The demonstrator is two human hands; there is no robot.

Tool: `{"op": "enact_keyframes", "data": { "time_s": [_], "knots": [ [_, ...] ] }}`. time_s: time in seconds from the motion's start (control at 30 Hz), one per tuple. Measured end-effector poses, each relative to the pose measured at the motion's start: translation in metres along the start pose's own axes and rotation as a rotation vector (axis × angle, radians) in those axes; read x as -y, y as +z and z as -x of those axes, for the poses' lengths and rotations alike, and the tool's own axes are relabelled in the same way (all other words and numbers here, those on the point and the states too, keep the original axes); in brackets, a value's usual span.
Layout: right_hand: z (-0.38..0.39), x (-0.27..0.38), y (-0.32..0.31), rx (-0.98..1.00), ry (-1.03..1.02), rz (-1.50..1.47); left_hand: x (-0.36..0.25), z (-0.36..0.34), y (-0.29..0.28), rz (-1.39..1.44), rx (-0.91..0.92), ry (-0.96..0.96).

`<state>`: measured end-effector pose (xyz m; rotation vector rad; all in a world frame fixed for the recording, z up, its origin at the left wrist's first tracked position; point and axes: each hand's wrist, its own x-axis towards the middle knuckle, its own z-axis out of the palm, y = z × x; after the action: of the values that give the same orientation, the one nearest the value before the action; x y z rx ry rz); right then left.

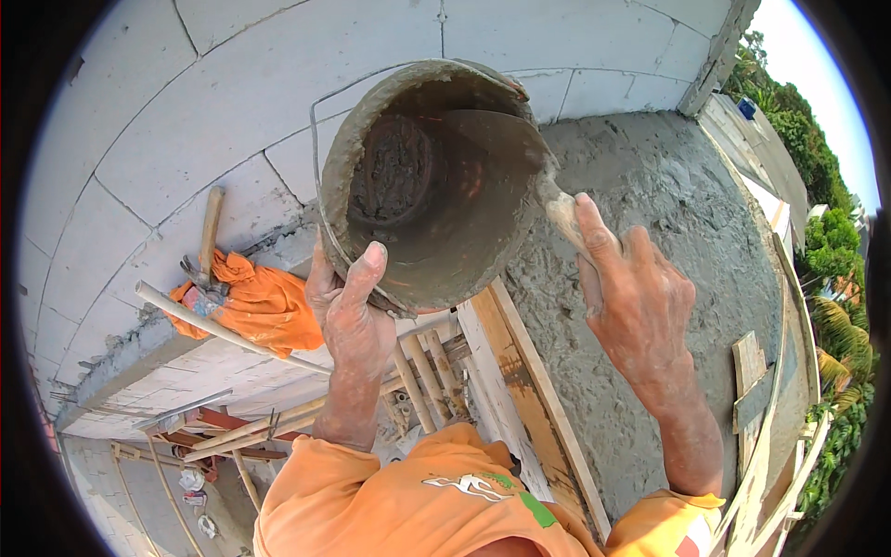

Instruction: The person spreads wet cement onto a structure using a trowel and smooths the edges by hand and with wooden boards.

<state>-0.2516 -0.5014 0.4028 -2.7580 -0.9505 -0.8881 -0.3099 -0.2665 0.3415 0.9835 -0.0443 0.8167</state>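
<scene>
In front of the pale block wall (269, 88), beside the grey spread of wet mortar (640, 204), I find the bucket (436, 241) tilted with its mouth toward my view. Left hand (353, 311): fingers closed on the near-left part of the rim, thumb at the lip, the remaining fingers largely hidden behind. Right hand (640, 288): fingers wrapped narrowly around the pale handle of the trowel (562, 213), whose blade lies inside the mouth, along the upper right wall.

Handling, in my judgement: the bucket should be fairly light for its bulk, since I see mortar (394, 172) only at the bottom and as a coating on the sides. The shell looks stiff enough to bear a one-handed hold, though wet residue would make the lip slippery and gritty. I would take it by the rim, thumb one side and fingers the other; the thin wire bail (316, 139) hangs loose and would let the bucket swing. The trowel I rate rigid and light, best gripped at mid-handle, clear of the caked neck. Whether the bucket also rests against anything, I cannot tell
</scene>
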Motion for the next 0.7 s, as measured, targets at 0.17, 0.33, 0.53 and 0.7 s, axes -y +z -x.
{"op": "enact_keyframes", "data": {
  "time_s": [0.17, 0.33, 0.53, 0.7],
  "knots": [
    [-0.017, 0.017, 0.048, -0.043, -0.202, 0.401, 0.014, 0.008, 0.019, -0.012, -0.018, 0.005],
    [0.033, 0.008, 0.035, -0.049, -0.174, 0.139, 0.014, -0.016, 0.015, -0.112, -0.086, 0.034],
    [0.113, -0.033, -0.056, 0.026, 0.454, -0.326, 0.008, -0.078, 0.001, -0.094, 0.058, 0.074],
    [0.236, -0.043, -0.099, -0.288, 0.898, -0.509, 0.034, -0.125, 0.032, -0.939, 0.356, 0.710]
  ]
}}
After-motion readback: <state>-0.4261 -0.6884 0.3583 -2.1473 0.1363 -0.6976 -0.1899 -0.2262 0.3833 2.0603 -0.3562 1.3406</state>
